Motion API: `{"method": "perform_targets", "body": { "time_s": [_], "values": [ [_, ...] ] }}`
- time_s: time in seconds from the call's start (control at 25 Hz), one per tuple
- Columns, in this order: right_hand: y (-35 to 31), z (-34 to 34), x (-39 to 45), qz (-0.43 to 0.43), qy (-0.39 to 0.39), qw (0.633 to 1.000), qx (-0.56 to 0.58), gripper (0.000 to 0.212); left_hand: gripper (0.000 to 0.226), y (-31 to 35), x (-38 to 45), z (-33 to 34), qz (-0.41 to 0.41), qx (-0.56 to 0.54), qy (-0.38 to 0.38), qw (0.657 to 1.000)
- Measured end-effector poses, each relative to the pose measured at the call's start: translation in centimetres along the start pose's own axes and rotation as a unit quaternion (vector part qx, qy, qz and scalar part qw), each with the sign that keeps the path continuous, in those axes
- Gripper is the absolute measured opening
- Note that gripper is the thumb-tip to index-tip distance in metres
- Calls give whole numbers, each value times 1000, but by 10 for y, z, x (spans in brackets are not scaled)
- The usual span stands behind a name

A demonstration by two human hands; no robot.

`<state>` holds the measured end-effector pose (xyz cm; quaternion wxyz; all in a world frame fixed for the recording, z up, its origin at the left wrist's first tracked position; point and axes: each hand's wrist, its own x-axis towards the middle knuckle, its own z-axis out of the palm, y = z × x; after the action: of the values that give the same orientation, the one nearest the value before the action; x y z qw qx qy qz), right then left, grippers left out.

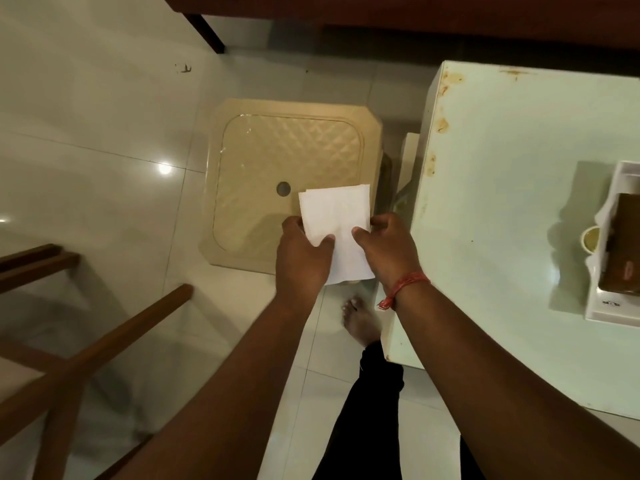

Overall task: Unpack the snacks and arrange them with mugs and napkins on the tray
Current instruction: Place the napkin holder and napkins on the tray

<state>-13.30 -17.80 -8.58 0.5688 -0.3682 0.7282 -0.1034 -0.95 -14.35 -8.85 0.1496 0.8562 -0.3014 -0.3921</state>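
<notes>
Both my hands hold a white folded napkin in the air above a beige plastic stool. My left hand pinches its left edge with the thumb on top. My right hand grips its right edge, a red thread round the wrist. At the right edge of the view a white tray lies on the pale table, carrying a brown snack box. A mug shows partly beside the box, most of it hidden.
The beige stool stands on the glossy tiled floor below my hands. The pale green table fills the right side. Wooden chair parts reach in from the lower left. My bare foot stands by the table corner.
</notes>
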Motion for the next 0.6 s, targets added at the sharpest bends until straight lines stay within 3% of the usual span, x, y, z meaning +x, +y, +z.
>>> {"method": "perform_targets", "body": {
  "time_s": [0.24,0.36,0.6],
  "values": [
    [24,-42,-5,-21,1,1000,5,15,2,20,-25,24,16,-22,-37,999],
    [42,-79,-16,-51,57,997,10,13,16,39,-50,50,41,-5,-52,998],
    [79,-154,-48,-148,103,983,-14,11,18,88,-111,116,78,-29,-98,992]
  ]
}}
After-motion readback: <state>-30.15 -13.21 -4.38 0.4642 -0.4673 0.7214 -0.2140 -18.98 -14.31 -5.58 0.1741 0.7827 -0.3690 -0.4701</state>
